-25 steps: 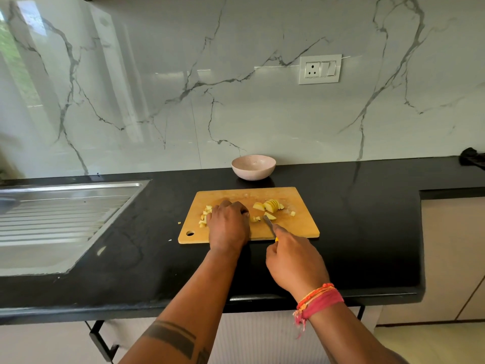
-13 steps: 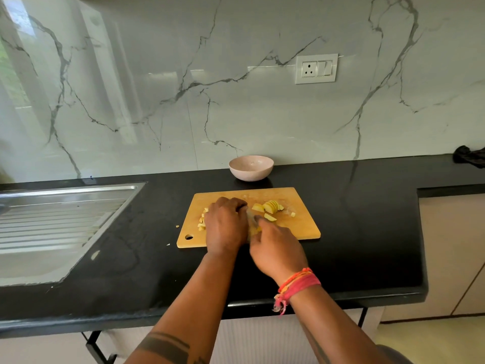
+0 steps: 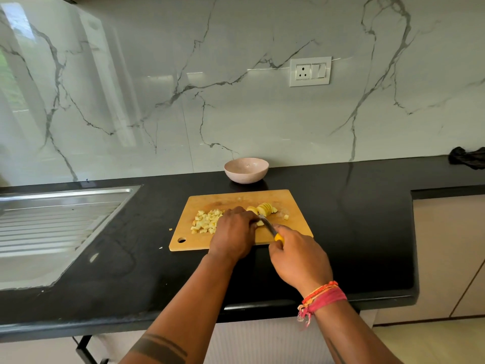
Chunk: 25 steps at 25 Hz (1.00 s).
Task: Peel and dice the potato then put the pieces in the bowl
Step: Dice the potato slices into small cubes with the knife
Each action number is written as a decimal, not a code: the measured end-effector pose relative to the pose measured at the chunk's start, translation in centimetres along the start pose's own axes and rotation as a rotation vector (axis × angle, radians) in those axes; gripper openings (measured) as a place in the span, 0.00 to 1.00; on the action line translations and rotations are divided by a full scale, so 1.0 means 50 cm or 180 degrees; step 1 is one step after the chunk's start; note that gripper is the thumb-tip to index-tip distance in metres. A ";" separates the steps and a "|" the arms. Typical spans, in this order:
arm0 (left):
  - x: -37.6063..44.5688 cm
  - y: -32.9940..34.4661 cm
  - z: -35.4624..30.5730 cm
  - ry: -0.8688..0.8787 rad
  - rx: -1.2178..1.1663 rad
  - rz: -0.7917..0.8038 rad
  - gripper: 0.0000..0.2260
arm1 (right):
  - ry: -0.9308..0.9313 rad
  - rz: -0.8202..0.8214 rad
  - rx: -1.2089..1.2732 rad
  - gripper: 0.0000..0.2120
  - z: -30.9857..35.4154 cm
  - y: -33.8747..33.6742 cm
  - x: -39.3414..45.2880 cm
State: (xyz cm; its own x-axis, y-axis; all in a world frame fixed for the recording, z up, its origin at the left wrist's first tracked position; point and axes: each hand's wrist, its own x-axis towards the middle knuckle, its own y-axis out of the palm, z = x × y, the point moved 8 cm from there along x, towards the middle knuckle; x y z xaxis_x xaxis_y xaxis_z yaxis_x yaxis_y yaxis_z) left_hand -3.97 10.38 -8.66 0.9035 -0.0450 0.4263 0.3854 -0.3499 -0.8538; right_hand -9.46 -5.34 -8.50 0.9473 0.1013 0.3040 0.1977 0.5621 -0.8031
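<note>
Potato dice (image 3: 206, 222) lie at nine o'clock on the wooden cutting board (image 3: 236, 198); round pink bowl (image 3: 246, 169) at twelve holds nothing visible. Left hand (image 3: 233, 232) fingers curl over a potato piece (image 3: 259, 223); right hand (image 3: 299, 256) grips the yellow-handled knife (image 3: 271, 228).

A black table (image 3: 341, 232) runs across the scene. A steel sink drainboard (image 3: 52, 227) is set into its left side. Behind stands a white marble-veined wall (image 3: 183, 101), with a white socket and switch plate (image 3: 310, 71) on it to the right. At the far right edge a dark crumpled cloth (image 3: 468, 157) lies on the table. Pale cabinet fronts (image 3: 446, 258) sit at the near right.
</note>
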 end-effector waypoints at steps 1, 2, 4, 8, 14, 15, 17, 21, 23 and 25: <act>-0.003 -0.003 0.005 -0.0055 -0.0040 -0.0013 0.12 | -0.0015 -0.0002 -0.0022 0.22 0.002 0.001 -0.002; -0.007 -0.005 0.008 -0.0108 -0.0076 -0.0016 0.12 | -0.0016 -0.0009 -0.0017 0.22 0.003 0.001 -0.003; -0.011 -0.006 0.005 -0.0194 -0.0077 0.0019 0.14 | 0.0019 -0.0047 0.0060 0.22 0.001 -0.001 -0.003; -0.007 -0.002 -0.014 -0.0242 0.0089 0.0080 0.17 | 0.0025 -0.0132 0.0071 0.23 -0.002 -0.003 -0.006; -0.016 -0.016 0.017 -0.0357 -0.0129 0.0058 0.12 | -0.0127 -0.0056 -0.0073 0.23 0.012 0.001 -0.014; -0.017 -0.019 0.024 -0.0377 -0.0270 0.0031 0.10 | -0.0146 -0.0043 -0.0070 0.23 0.015 0.001 -0.015; -0.018 -0.024 0.026 -0.0390 -0.0477 -0.0009 0.09 | -0.0167 -0.0048 -0.0057 0.23 0.018 0.002 -0.018; -0.015 -0.025 0.019 -0.0373 -0.0417 -0.0098 0.09 | -0.0151 -0.0050 -0.0074 0.23 0.020 0.000 -0.018; -0.015 -0.022 0.021 -0.0388 -0.0263 -0.0096 0.10 | -0.0153 -0.0069 -0.0119 0.24 0.021 0.001 -0.019; -0.016 -0.021 0.023 -0.0415 -0.0214 -0.0038 0.12 | -0.0158 -0.0078 -0.0147 0.24 0.021 0.001 -0.022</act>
State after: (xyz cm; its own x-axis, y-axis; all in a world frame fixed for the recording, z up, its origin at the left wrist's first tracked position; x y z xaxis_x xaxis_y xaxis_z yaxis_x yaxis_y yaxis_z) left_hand -4.90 11.86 -8.46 0.9172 0.0800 0.3902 0.3869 -0.4116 -0.8251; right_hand -10.74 -4.57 -8.33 0.9286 0.1292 0.3479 0.2330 0.5264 -0.8177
